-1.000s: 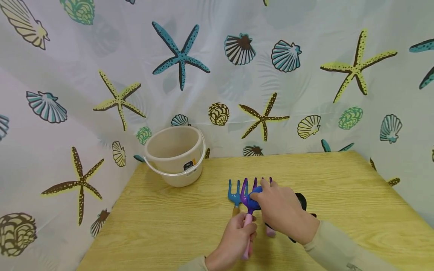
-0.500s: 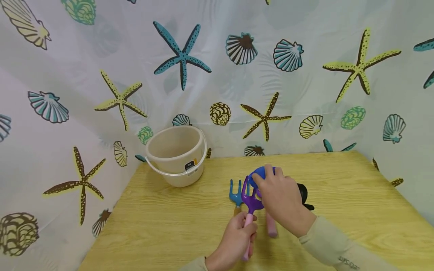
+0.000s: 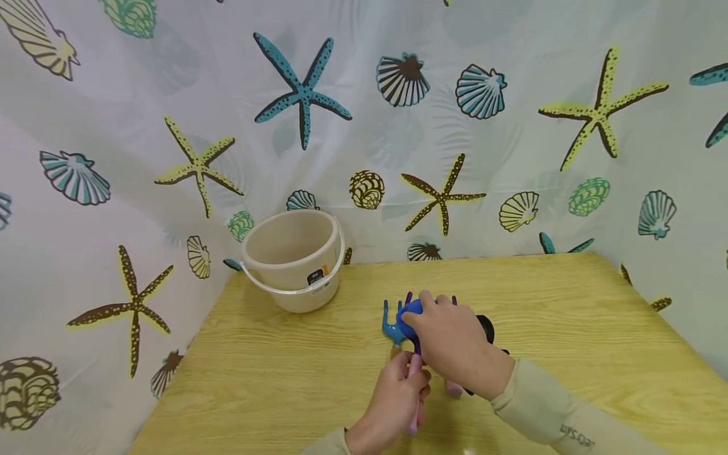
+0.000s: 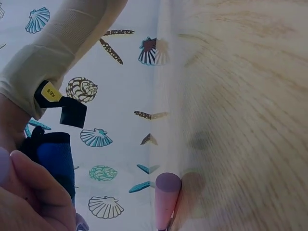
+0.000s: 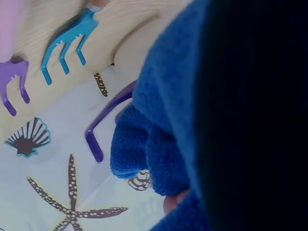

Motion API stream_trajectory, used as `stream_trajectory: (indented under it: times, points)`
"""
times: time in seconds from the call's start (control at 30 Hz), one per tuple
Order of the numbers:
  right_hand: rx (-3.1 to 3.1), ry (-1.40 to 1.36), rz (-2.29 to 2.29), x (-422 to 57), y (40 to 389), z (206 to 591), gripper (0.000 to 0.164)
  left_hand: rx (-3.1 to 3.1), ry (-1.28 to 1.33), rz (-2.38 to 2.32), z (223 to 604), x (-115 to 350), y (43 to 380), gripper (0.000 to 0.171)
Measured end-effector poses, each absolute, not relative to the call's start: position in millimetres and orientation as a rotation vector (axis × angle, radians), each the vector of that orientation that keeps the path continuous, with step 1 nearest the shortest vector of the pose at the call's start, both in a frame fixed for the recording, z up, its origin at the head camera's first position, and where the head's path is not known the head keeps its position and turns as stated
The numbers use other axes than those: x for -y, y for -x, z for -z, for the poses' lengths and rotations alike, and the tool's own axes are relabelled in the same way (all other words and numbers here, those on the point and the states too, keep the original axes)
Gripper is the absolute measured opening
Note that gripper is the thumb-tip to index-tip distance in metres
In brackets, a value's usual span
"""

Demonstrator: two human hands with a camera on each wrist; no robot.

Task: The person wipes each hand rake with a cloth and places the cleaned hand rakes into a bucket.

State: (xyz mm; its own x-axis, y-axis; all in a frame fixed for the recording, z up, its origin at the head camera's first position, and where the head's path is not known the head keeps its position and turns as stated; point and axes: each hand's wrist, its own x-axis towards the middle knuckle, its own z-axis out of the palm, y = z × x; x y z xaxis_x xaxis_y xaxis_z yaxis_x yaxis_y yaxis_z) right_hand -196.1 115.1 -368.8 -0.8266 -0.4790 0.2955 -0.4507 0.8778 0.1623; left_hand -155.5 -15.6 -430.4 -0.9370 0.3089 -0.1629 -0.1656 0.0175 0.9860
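Note:
My left hand (image 3: 389,395) grips the pink handle of a hand fork (image 3: 416,364), its purple tines pointing away from me. My right hand (image 3: 463,344) holds a blue terry cloth (image 3: 408,316) over the fork's head and hides most of it. From the right wrist view, one purple tine sticks out past the folds of the cloth (image 5: 154,130). A teal hand fork (image 3: 389,328) with a brown handle lies just left of the held one. Partly under my right arm rests a second purple hand fork (image 5: 14,77), its pink handle (image 3: 453,388) showing.
A beige bucket (image 3: 290,278) with a white handle stands at the back left of the wooden table (image 3: 273,379). A white curtain (image 3: 364,133) with starfish and shells hangs behind and at both sides. A black device (image 3: 486,327) sits by my right wrist.
My right hand slid the cloth forward off the tines, then drew it back and left onto the fork's head. The left hand kept its grip in place.

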Motion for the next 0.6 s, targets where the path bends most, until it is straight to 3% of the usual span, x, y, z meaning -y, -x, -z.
stream_trajectory:
  times: [0.37,0.6]
  points:
    - [2.896,-0.735,0.082,-116,186,358,0.033,-1.930,-0.091,-2.059,436,18,169,0.017]
    - [2.929,-0.683,0.095,-127,188,361,0.038,-1.876,-0.048,-2.050,436,20,168,0.020]
